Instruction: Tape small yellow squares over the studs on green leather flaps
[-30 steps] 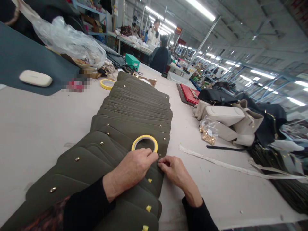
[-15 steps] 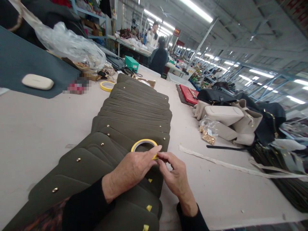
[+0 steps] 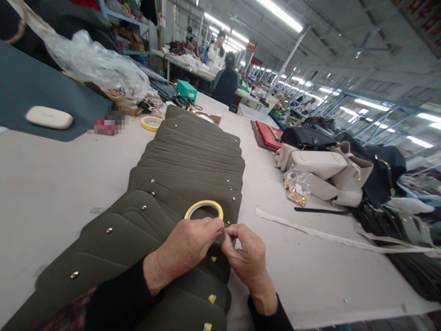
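My left hand is closed on the near edge of a roll of yellow tape, which is held above a long row of overlapping dark olive panels. Thumb and fingertips of my right hand are pinched together right beside the left fingertips, at the tape's near side. What the right fingertips hold is hidden. Small metal studs dot the panels. Little yellow tape pieces stick to the panels' right side, below my hands.
A second yellow tape roll lies at the far left of the panels. Rightward are a pale strip, a bag of gold hardware, beige bag pieces and stacked dark panels. A white case rests on a blue-grey sheet. People are farther back.
My fingertips have drawn closer together, and the left thumb has come down. The yellow bit visible between them before is now hidden. The view has shifted slightly.
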`<state>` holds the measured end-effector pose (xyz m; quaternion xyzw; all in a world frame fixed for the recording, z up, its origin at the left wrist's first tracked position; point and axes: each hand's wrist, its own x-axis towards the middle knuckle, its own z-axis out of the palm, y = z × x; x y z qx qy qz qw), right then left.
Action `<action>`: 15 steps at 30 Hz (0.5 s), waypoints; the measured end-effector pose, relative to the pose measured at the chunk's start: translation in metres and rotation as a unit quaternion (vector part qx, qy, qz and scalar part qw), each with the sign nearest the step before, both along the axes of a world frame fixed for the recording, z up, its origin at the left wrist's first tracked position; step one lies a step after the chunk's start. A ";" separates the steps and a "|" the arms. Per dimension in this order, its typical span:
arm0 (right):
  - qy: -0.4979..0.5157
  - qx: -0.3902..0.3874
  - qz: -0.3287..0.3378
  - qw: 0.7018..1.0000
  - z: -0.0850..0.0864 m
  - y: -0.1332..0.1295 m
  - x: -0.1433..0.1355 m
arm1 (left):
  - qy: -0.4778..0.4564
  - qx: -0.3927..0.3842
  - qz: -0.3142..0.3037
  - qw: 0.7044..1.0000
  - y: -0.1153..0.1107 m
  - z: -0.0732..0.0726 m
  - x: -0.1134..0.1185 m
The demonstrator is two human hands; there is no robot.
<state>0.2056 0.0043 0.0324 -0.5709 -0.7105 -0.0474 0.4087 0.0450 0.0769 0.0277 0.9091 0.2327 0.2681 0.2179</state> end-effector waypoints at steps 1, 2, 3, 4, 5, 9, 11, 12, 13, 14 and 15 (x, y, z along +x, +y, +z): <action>0.017 -0.007 -0.013 1.000 -0.001 -0.001 -0.001 | 0.002 0.008 0.008 1.000 -0.001 0.000 0.001; 0.045 -0.024 -0.028 0.998 -0.002 -0.002 -0.001 | 0.003 0.020 0.015 1.000 -0.002 0.000 0.002; 0.086 -0.051 -0.043 0.994 -0.003 -0.003 -0.002 | 0.002 0.035 0.023 0.999 -0.002 0.000 0.003; 0.141 -0.086 -0.055 0.985 -0.003 -0.003 -0.004 | -0.002 0.051 0.028 0.998 -0.003 -0.001 0.004; 0.205 -0.124 -0.063 0.969 -0.003 -0.004 -0.005 | -0.009 0.068 0.031 0.997 -0.004 -0.001 0.005; 0.405 -0.219 -0.056 0.886 0.002 0.000 -0.013 | -0.057 0.112 0.032 0.992 -0.004 -0.002 0.007; 0.429 -0.230 -0.052 0.872 0.002 0.003 -0.014 | -0.077 0.122 0.036 0.989 -0.004 -0.001 0.006; 0.432 -0.230 -0.056 0.870 0.001 0.005 -0.012 | -0.087 0.125 0.038 0.988 -0.005 -0.001 0.005; 0.435 -0.228 -0.066 0.869 -0.001 0.008 -0.009 | -0.095 0.127 0.037 0.987 -0.007 -0.001 0.005; 0.441 -0.224 -0.085 0.865 -0.004 0.010 -0.004 | -0.102 0.126 0.032 0.986 -0.009 -0.001 0.004; 0.451 -0.217 -0.112 0.858 -0.008 0.012 0.003 | -0.107 0.123 0.026 0.986 -0.011 -0.002 0.003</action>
